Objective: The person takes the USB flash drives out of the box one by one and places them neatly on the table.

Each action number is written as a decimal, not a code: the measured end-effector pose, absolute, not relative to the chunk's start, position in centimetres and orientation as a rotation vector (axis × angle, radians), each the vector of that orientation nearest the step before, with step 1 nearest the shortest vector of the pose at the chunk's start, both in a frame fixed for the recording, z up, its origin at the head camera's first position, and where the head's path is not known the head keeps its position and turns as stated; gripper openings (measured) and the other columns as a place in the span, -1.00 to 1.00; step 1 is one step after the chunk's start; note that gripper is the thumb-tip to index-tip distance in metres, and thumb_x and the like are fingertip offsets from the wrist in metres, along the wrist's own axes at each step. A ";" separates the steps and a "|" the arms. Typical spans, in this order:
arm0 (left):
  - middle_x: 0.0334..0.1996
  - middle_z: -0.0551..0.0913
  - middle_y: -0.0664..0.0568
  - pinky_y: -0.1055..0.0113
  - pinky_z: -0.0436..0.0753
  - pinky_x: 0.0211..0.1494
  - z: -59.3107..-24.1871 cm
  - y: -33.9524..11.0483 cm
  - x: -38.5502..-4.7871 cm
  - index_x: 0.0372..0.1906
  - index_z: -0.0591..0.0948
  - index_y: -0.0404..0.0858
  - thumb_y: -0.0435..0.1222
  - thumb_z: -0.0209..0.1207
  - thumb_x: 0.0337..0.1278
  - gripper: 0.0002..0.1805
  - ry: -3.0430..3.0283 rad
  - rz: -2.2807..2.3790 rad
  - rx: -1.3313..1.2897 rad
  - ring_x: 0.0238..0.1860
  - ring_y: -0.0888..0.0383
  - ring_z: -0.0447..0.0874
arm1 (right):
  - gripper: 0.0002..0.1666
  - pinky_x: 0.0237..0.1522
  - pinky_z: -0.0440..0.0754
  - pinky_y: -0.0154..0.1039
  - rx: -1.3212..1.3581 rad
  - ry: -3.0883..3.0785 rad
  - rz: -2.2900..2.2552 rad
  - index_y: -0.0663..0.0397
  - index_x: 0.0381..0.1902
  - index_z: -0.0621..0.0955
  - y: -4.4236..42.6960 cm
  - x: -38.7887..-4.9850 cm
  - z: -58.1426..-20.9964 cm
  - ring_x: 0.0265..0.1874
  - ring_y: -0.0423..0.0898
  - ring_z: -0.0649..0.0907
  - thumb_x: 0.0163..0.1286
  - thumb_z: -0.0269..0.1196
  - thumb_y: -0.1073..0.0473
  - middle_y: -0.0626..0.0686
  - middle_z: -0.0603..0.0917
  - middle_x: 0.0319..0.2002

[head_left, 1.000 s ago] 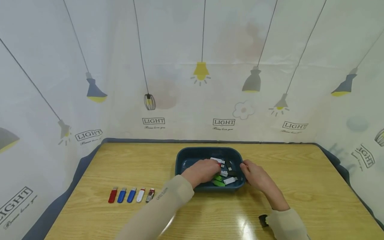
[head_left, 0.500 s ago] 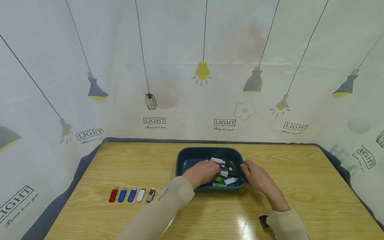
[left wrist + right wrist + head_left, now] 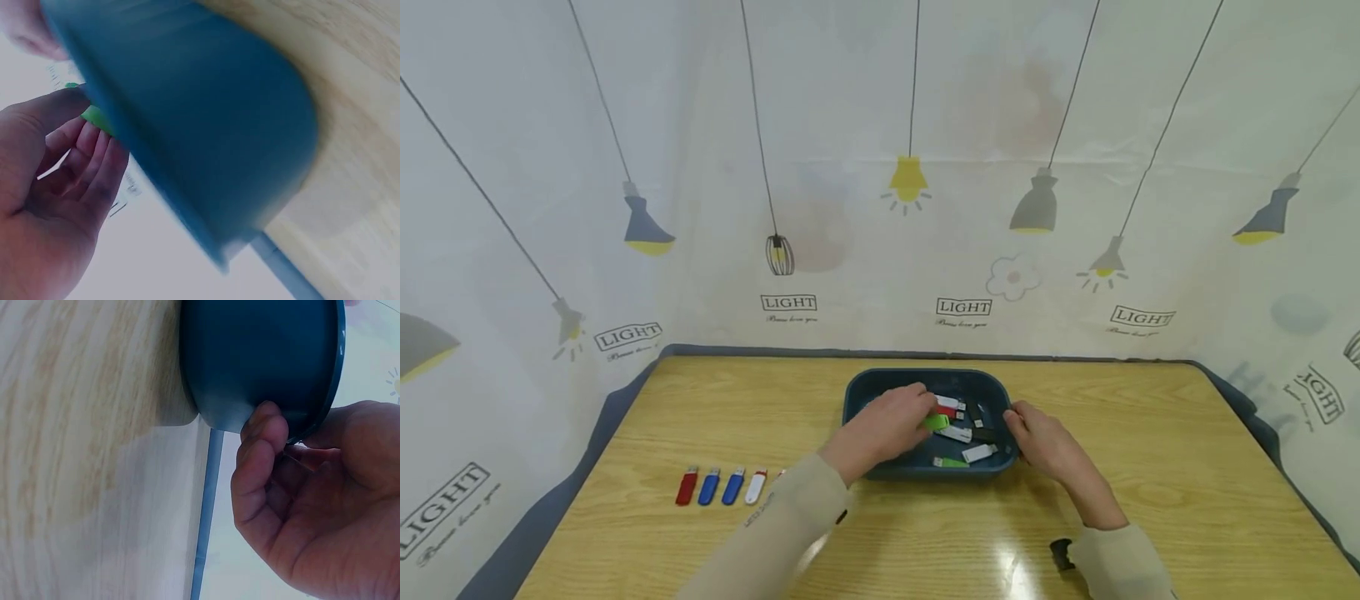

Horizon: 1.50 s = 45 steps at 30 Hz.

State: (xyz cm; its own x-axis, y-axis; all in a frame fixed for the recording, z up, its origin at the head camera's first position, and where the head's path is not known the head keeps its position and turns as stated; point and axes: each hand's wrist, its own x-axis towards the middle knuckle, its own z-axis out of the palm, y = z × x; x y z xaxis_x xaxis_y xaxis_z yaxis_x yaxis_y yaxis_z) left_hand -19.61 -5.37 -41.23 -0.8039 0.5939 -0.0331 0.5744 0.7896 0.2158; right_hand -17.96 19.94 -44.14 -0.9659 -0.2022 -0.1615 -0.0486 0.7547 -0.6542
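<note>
In the head view my left hand [image 3: 883,427] is raised over the dark blue plastic bin [image 3: 925,472], pinching a green USB stick [image 3: 937,422] between thumb and fingers. The left wrist view shows that green stick [image 3: 98,119] at the fingertips, partly behind the bin's rim. My right hand [image 3: 1048,446] grips the bin's right end; in the right wrist view its fingers [image 3: 253,469] curl under the rim with the thumb on the inner side. Inside the bin lie several loose USB sticks, among them a white one [image 3: 979,453], another green one [image 3: 951,462] and a black one [image 3: 983,435].
Left of the bin, a row of USB sticks lies on the wooden table [image 3: 737,417]: a red one [image 3: 687,487], two blue ones, a white one [image 3: 756,488], and one mostly hidden by my left sleeve [image 3: 797,508]. A patterned curtain [image 3: 865,250] surrounds the table.
My left hand has lifted the green USB stick off the pile and moved slightly left. Its sleeve now covers most of the row's last stick. My right hand keeps its grip on the bin.
</note>
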 end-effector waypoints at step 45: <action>-0.41 0.61 0.14 0.30 0.63 -0.35 -41.9 -23.6 -6.1 0.00 0.69 -0.30 -0.32 0.44 0.16 -0.68 2.991 0.809 -0.076 -0.42 0.26 0.58 | -0.67 -0.44 0.46 -0.14 -0.284 2.719 -1.014 0.34 0.03 0.45 20.1 -17.8 -44.1 -0.55 -0.06 0.50 0.74 -0.12 0.14 0.06 0.49 -0.49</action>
